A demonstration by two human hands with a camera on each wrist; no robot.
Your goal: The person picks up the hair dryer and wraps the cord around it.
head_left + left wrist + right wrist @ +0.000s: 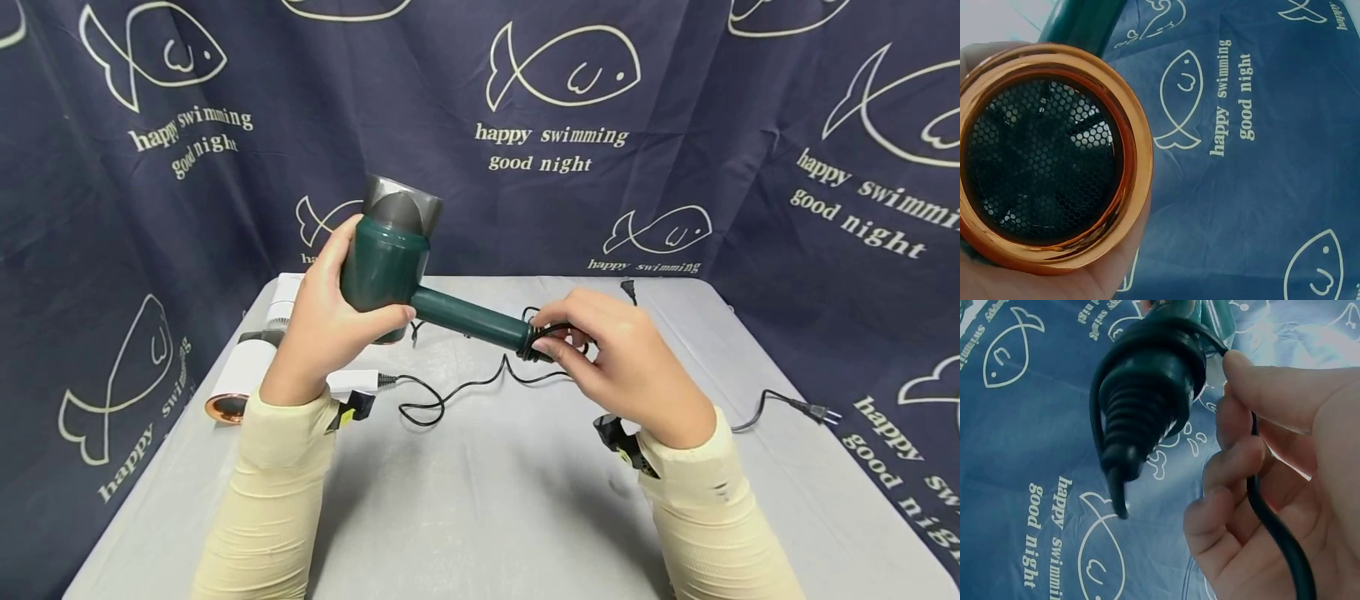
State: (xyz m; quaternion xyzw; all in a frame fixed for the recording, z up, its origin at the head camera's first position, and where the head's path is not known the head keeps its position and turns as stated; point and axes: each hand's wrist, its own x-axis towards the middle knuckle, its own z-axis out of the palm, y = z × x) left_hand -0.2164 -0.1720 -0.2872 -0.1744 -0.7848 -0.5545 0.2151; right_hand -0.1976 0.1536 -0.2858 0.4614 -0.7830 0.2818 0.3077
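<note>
A dark green hair dryer (384,262) with a smoky grey nozzle (420,208) is held above the table, nozzle upward. My left hand (318,321) grips its barrel, thumb near where the handle (472,317) begins. In the left wrist view its copper-coloured rear ring (1139,156) surrounds a honeycomb mesh. My right hand (626,354) is at the handle's end and pinches the black cord (1282,540) between thumb and forefinger. Loops of that cord wrap round the handle end, by the ribbed cord sleeve (1135,415), in the right wrist view.
A white hair dryer (243,371) with a copper rim lies at the table's left, partly behind my left arm. Another white object (285,300) is behind it. A thin black cord (480,382) crosses the grey table (465,500). A two-pin plug (821,413) lies at the right edge.
</note>
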